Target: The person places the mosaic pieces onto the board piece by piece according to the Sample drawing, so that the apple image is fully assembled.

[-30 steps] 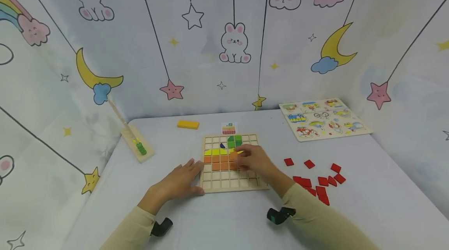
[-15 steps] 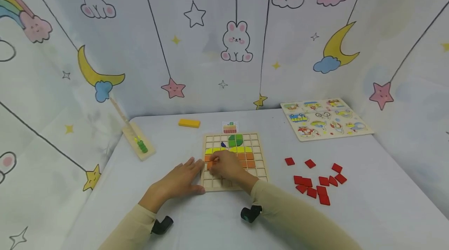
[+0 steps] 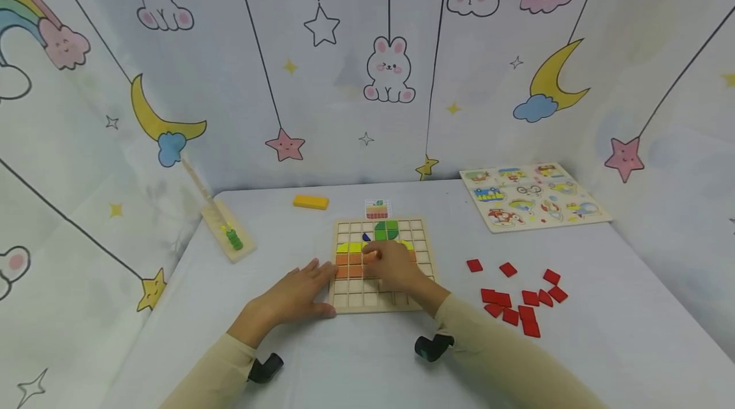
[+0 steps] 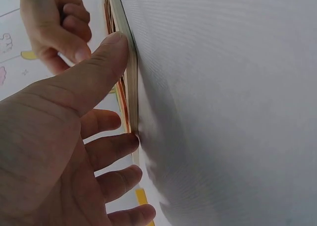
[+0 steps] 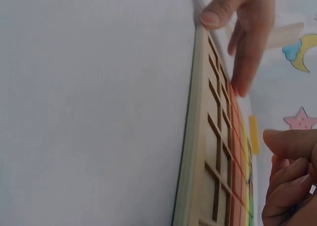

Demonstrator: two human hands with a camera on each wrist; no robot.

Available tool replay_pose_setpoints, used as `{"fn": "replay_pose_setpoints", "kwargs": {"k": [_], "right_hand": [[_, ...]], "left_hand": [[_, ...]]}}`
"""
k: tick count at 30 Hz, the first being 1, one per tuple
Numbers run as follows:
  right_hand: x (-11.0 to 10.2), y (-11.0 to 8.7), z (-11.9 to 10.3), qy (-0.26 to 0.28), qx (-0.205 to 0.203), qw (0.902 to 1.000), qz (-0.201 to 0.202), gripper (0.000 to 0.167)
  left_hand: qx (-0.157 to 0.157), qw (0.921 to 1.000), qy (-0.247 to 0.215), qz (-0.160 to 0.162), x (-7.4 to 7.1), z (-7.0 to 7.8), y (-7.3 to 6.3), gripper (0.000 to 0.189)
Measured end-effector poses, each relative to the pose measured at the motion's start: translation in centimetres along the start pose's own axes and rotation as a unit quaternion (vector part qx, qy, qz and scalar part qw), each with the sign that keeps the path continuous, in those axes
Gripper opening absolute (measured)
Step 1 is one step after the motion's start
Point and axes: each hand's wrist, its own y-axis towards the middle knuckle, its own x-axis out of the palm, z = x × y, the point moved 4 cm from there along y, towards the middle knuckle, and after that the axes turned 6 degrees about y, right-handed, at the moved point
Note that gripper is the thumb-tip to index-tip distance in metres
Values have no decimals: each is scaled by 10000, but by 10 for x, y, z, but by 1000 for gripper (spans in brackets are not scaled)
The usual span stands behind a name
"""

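A wooden grid board (image 3: 356, 300) lies on the table. It holds rows of orange tiles (image 3: 348, 271), yellow tiles (image 3: 342, 247) above them, a green tile group (image 3: 386, 234) and a small blue tile (image 3: 366, 237). My left hand (image 3: 298, 291) rests against the board's left side with extended fingers, its thumb touching the edge in the left wrist view. Over the middle of the board is my right hand (image 3: 396, 265), covering part of the rows. Its fingers are curled in the right wrist view; whether a tile sits inside them is hidden.
Several red tiles (image 3: 502, 299) lie scattered right of the board. Behind it stands a small picture card (image 3: 378, 208). Further back are a yellow block (image 3: 311, 202), a wooden caterpillar toy (image 3: 233, 240) at left, and a picture puzzle board (image 3: 534, 195) at right.
My right hand went from the board's right part, pinching an orange tile, to the left ends of the orange rows, then back to the middle. My left hand stayed at the board's side.
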Motion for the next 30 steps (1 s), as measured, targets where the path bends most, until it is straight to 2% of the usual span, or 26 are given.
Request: {"fn": "replay_pose_setpoints", "kwargs": {"k": [3, 6, 12, 16, 18, 21, 27, 30], "right_hand": [[-33, -13, 17, 304, 218, 9990, 228, 38], [-77, -33, 36, 542, 334, 9972, 405, 42], [-171, -77, 90, 294, 568, 9959, 633, 56], [-206, -94, 127, 68, 866, 9943, 621, 60], [-210, -98, 141, 17, 1020, 9934, 515, 59], [-201, -96, 151, 4, 1132, 9932, 281, 57], [-165, -77, 141, -317, 1038, 9940, -115, 55], [-156, -71, 138, -551, 1114, 9922, -112, 49]], "left_hand": [[-5, 10000, -15, -30, 0, 1, 1, 87], [-18, 10000, 31, 1, 0, 1, 1, 86], [-51, 10000, 23, -48, 4, -2, -5, 90], [-15, 10000, 34, 16, 5, -4, -5, 91], [-24, 10000, 67, 32, 5, -5, -4, 92], [-42, 10000, 70, 29, 4, -6, -2, 94], [-64, 10000, -18, -19, 3, -7, 2, 96], [-68, 9999, -153, -44, 3, -7, 3, 97]]}}
